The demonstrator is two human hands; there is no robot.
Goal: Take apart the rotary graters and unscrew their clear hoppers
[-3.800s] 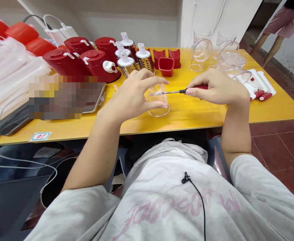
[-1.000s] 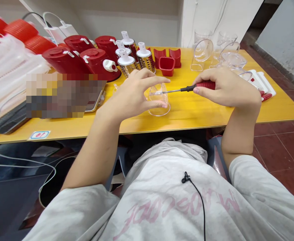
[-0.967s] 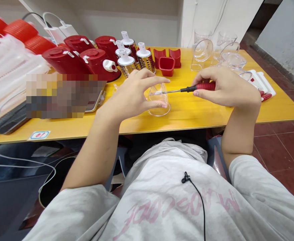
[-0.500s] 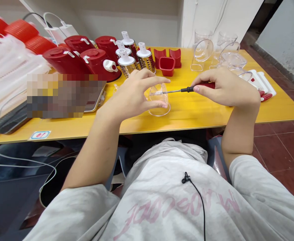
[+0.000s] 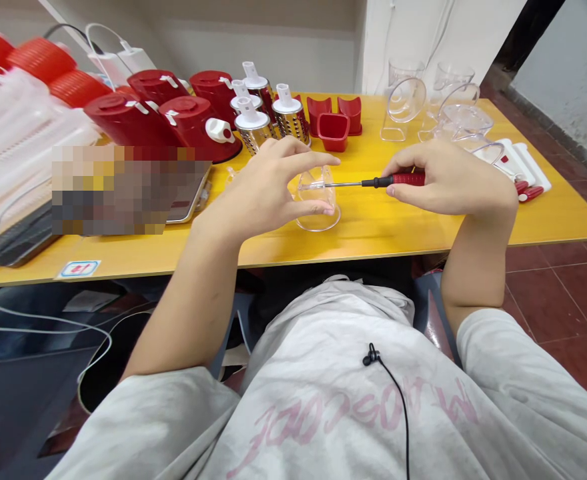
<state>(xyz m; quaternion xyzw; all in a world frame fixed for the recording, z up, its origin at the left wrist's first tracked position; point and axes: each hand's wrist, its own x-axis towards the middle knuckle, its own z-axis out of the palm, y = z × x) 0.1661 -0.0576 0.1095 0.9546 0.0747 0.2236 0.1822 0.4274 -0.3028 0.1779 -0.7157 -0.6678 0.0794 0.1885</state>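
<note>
Well, we read the yellow table (image 5: 373, 230) from left to right. At our ten o'clock lay stacked white plastic parts (image 5: 18, 133) beneath a row of ribbed red caps (image 5: 41, 60), and a pixelated patch (image 5: 123, 190) hid whatever sat in front of them. Toward eleven o'clock stood red lidded canisters (image 5: 186, 120) and steel drum graters (image 5: 289, 120) with white tops, then red plastic holders (image 5: 332, 132) near twelve.

Our left hand (image 5: 256, 190) was curved and partly closed around a clear plastic cup (image 5: 318, 210), which stood wide end down, just ahead of us near twelve o'clock. Whether its rim bore on the table or the hand carried its weight, we could not tell. Our right hand (image 5: 448, 180) was closed in a pinch on the red handle of a small screwdriver (image 5: 406, 179), at about one o'clock from the cup. The thin steel shaft reached across into the upper part of the cup.

What had just changed was the tool's angle: the screwdriver had dropped from a slight tilt to nearly level, with its tip staying inside the cup. Past it, at one o'clock, stood clear plastic jugs (image 5: 403, 100), with white-and-red plastic parts (image 5: 516, 167) at two o'clock.
</note>
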